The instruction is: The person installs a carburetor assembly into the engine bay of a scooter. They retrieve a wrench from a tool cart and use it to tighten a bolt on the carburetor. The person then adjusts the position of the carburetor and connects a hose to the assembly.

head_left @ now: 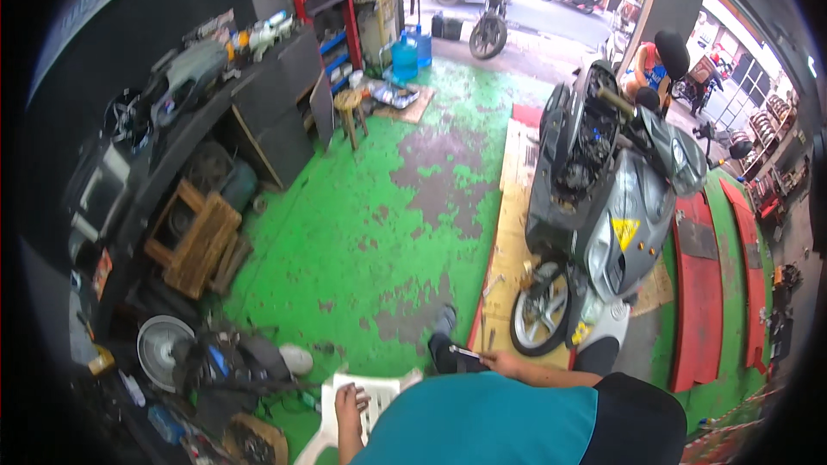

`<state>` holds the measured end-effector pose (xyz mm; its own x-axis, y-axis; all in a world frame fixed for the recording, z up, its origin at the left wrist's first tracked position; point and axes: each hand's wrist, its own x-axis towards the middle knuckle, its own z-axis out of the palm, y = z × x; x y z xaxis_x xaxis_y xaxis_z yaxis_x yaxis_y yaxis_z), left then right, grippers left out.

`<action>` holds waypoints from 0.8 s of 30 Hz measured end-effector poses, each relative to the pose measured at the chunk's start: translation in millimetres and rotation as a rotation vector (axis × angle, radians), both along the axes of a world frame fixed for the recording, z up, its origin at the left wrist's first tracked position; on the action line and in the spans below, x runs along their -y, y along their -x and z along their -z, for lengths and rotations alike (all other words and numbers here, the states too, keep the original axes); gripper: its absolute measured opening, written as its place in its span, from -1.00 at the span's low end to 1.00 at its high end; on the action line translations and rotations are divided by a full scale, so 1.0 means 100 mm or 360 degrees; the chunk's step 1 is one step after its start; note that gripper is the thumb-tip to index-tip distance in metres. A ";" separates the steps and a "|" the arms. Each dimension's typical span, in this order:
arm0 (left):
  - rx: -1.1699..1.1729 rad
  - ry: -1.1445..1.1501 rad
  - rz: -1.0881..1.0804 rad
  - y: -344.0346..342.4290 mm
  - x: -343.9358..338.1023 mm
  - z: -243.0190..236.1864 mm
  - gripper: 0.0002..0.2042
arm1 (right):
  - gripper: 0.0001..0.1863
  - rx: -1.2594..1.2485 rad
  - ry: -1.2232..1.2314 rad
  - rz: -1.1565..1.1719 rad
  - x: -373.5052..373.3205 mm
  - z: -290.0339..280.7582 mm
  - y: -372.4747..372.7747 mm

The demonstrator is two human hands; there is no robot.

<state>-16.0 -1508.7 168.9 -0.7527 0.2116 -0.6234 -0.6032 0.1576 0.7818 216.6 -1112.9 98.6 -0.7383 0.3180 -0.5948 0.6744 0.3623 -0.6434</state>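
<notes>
In the right hand point(499, 363), a slender tool point(465, 352) points left, crosswise.

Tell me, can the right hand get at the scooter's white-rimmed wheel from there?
Probably yes: the right hand looks near the wheel, with nothing visible between them, though it already holds a slim tool.

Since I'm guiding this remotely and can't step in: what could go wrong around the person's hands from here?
The slim metal tool in the right hand could slip and drop to the green floor. The white plastic chair by the left hand might shift if leaned on. The scooter has exposed inner parts, so something small could fall inside.
</notes>
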 end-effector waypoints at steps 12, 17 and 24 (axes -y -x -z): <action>-0.0192 -0.0096 0.0152 2.48 -2.47 0.18 -0.68 | -0.51 0.0324 0.0012 -0.0068 -2.44 0.33 1.23; -0.0163 -0.0043 0.0274 3.15 -3.09 0.31 -0.61 | -0.51 0.0389 0.0027 0.0055 -2.99 0.36 1.24; -0.0081 0.0078 0.0420 4.54 -4.19 0.22 -0.57 | -0.53 0.0624 0.0129 0.0694 -3.71 0.49 1.53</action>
<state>-469.6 -1089.4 146.9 -0.7062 0.3752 -0.6004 -0.4962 0.3427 0.7977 63.7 -741.8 49.9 -0.2697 0.4849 -0.8320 0.9431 -0.0414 -0.3299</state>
